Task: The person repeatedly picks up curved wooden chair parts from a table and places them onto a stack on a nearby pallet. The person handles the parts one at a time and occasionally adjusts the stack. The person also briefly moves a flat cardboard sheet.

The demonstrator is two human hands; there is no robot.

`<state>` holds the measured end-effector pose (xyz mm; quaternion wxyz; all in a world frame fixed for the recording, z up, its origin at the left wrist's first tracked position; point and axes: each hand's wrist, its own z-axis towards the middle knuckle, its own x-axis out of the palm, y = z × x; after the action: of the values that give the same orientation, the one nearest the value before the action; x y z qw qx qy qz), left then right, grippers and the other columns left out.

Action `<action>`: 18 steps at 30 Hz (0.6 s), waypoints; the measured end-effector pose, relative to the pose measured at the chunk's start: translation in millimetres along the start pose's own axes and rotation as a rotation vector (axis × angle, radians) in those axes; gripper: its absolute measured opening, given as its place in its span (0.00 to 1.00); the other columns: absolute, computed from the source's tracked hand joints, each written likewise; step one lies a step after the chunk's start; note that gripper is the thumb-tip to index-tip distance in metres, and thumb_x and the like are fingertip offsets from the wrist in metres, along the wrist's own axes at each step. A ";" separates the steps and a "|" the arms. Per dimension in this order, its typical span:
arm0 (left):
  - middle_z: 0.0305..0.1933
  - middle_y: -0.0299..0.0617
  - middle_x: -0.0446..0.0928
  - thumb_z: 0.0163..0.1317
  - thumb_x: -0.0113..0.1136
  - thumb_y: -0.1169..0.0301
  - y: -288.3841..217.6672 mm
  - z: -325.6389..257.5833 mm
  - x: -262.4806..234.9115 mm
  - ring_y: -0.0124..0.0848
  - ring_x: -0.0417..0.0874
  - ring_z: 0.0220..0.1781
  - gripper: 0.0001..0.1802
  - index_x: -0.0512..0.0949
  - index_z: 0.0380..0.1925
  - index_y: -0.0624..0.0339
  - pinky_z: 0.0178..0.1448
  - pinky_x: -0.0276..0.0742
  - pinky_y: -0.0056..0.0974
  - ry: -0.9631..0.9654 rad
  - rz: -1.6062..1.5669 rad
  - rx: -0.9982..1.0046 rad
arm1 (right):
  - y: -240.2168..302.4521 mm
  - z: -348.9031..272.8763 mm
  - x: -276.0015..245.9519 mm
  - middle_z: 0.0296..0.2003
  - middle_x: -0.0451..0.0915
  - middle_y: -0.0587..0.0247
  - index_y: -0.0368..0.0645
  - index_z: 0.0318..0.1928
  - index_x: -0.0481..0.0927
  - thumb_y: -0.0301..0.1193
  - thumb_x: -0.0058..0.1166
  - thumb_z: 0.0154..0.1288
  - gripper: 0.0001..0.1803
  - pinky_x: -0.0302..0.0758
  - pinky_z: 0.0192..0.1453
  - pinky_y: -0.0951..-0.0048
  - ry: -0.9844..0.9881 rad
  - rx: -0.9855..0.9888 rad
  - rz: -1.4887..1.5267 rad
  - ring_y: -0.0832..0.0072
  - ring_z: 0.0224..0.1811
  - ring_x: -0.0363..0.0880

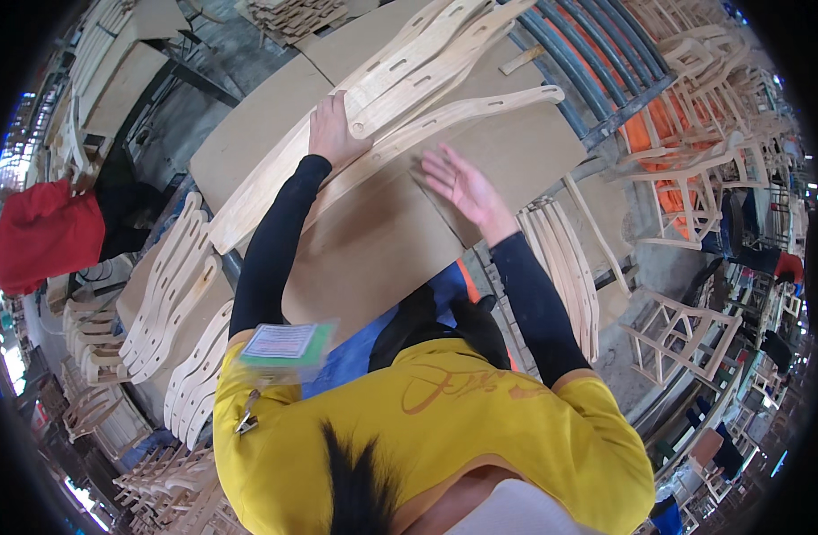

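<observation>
Several long, curved wooden chair legs (pixel 378 85) with oblong slots lie side by side across the brown board-topped table (pixel 364 259). My left hand (pixel 333 134) rests on these pieces, its fingers stretched over the wood and its thumb out to the side. Nearest to me, one slotted chair leg (pixel 462 111) lies slightly apart from the others at its far right end. My right hand (pixel 467 187) is raised just to the near side of that piece, palm turned inward and fingers apart, with nothing in it. Its fingertips are a little blurred.
Stacked curved wooden parts (pixel 560 267) stand by the table's right side, and more slotted parts (pixel 172 294) lie at the left. A metal-barred rack (pixel 596 53) adjoins the far right. Wooden chair frames (pixel 681 330) stand beyond. A person in red (pixel 48 236) is at the left.
</observation>
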<state>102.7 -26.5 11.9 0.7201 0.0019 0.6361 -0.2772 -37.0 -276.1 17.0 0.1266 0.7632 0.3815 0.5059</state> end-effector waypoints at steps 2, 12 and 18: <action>0.56 0.54 0.68 0.37 0.74 0.52 9.9 8.6 27.5 0.49 0.68 0.60 0.54 0.61 0.63 0.67 0.64 0.64 0.48 0.022 0.030 -0.043 | -15.3 -18.6 -36.9 0.63 0.72 0.58 0.43 0.67 0.65 0.43 0.48 0.74 0.28 0.74 0.63 0.67 -0.052 0.101 -0.022 0.70 0.64 0.72; 0.61 0.58 0.68 0.40 0.72 0.48 13.5 16.2 52.9 0.51 0.68 0.64 0.56 0.60 0.65 0.68 0.67 0.62 0.51 0.058 0.105 -0.056 | -108.2 -194.5 -224.5 0.55 0.78 0.61 0.43 0.65 0.67 0.43 0.43 0.76 0.25 0.75 0.54 0.74 -0.682 0.227 -0.087 0.74 0.54 0.78; 0.67 0.62 0.64 0.43 0.70 0.41 41.5 1.2 66.0 0.56 0.64 0.68 0.60 0.56 0.69 0.68 0.69 0.61 0.56 0.086 0.183 -0.051 | -154.9 -310.9 -336.3 0.49 0.81 0.63 0.45 0.62 0.70 0.42 0.42 0.75 0.22 0.75 0.49 0.71 -1.110 0.151 -0.102 0.75 0.49 0.79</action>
<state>122.8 -18.0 -62.9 0.7143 0.0532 0.6704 -0.1937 -443.8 -470.1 -158.2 0.2778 0.9025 0.3290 -0.0070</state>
